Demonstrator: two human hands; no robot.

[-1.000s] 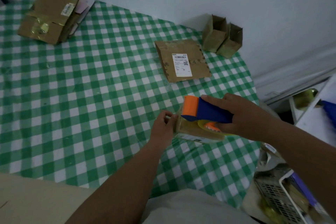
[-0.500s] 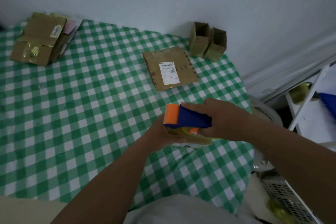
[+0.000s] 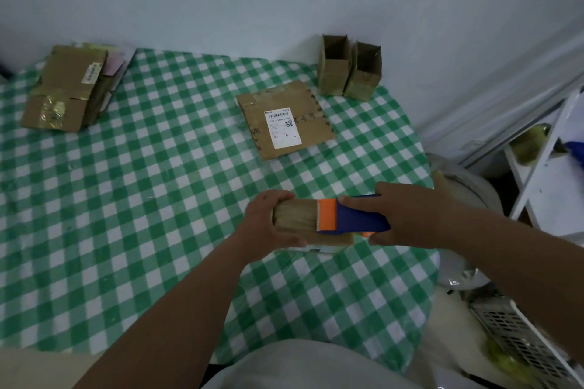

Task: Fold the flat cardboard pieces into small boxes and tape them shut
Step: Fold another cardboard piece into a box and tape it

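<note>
A small folded cardboard box (image 3: 297,224) lies near the front right of the table with the green-and-white checked cloth (image 3: 142,199). My left hand (image 3: 268,224) grips its left end, fingers curled over the top and thumb along the near side. My right hand (image 3: 407,215) holds a blue tape dispenser (image 3: 360,215) with an orange blade end (image 3: 327,215) that rests on the box's top. A flat cardboard piece with a white label (image 3: 284,118) lies further back. Two small open boxes (image 3: 349,68) stand upright by the wall.
A stack of flattened, taped cardboard (image 3: 71,85) lies at the table's far left. A white shelf (image 3: 543,174) and a white wire basket (image 3: 518,335) stand to the right, off the table's edge. A wall runs close behind the table.
My right hand drew the dispenser rightward along the box top. My left hand shifted from the box's end to clasp over its left side. The camera tilted down slightly.
</note>
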